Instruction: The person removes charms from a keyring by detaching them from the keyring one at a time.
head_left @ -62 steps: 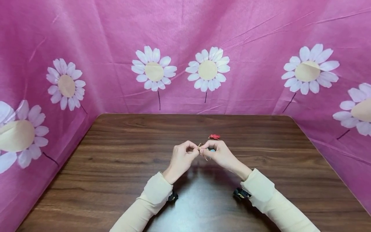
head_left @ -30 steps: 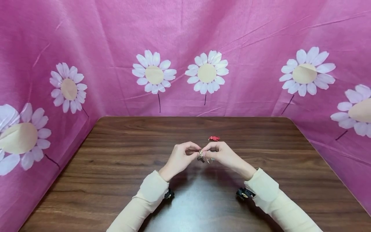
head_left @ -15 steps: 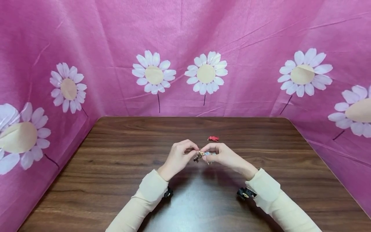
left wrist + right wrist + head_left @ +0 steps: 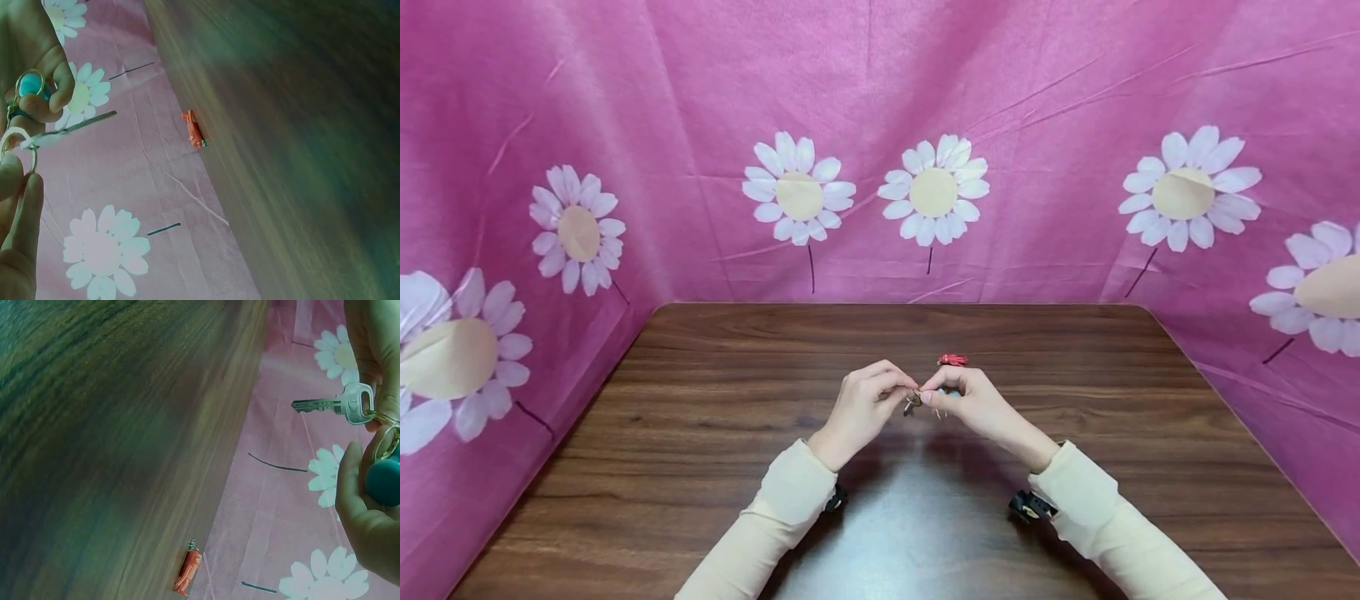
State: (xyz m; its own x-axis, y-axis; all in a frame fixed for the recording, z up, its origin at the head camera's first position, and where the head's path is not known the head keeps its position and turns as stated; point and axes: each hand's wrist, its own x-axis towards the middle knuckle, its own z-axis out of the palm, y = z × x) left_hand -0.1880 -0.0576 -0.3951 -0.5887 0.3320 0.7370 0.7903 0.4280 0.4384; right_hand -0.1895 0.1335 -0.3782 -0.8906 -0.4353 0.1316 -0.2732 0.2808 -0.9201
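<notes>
Pink daisy backdrop [image 4: 1037, 75] | brown table [image 4: 700, 400] | left hand [image 4: 863, 400] pinches ring [image 4: 16, 130] | right hand [image 4: 981, 398] grips teal trinket [image 4: 384, 482]

Cream sleeves [image 4: 769, 527], thick cuffs [image 4: 1078, 481]; black wrist cameras [image 4: 1030, 506].

Above the table [image 4: 625, 467], the key [image 4: 353, 403] hangs between your left hand [image 4: 863, 408] and right hand [image 4: 981, 408]. A trinket [image 4: 953, 360] lies on the table just beyond your right hand. The curtain [image 4: 1045, 83] stands behind the table and along both sides.
</notes>
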